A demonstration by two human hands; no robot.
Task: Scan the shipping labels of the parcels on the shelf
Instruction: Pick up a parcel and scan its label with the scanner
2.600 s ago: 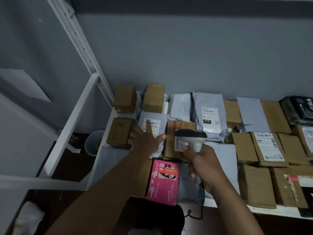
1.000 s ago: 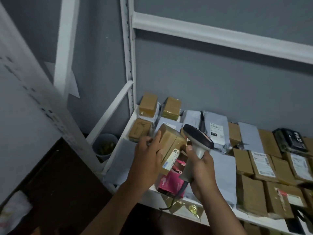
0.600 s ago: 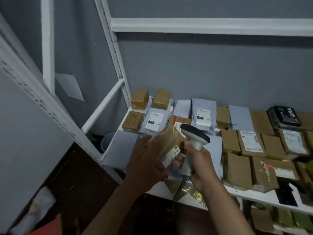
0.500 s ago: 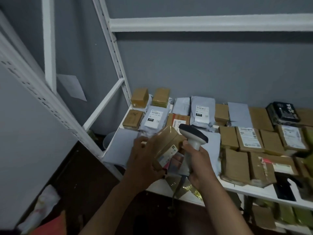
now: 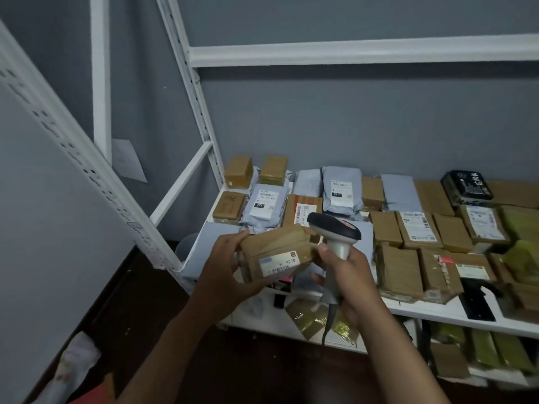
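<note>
A small brown cardboard parcel [image 5: 277, 252] is held in the air just in front of the shelf's [image 5: 437, 314] front edge, near its left end. Its white shipping label [image 5: 278, 263], marked A218 with a barcode, faces up toward the camera. The left hand [image 5: 224, 266] grips the parcel's left end, fingers curled over the top and thumb underneath. The right hand [image 5: 347, 275] is wrapped around the handle of a grey barcode scanner [image 5: 335, 231], whose dark head sits just beside the parcel's right end, pointing past the label, not at it.

The task looks to be underway: this parcel is picked up and its label exposed, but no scan light shows on it. Many parcels [image 5: 414, 228], brown boxes and grey mailer bags, lie across the shelf to the back and right edges; which are already scanned cannot be told.

Compared with half a second ago, the parcel is turned flatter, so the label reads more squarely, and the scanner head is raised slightly above it.
</note>
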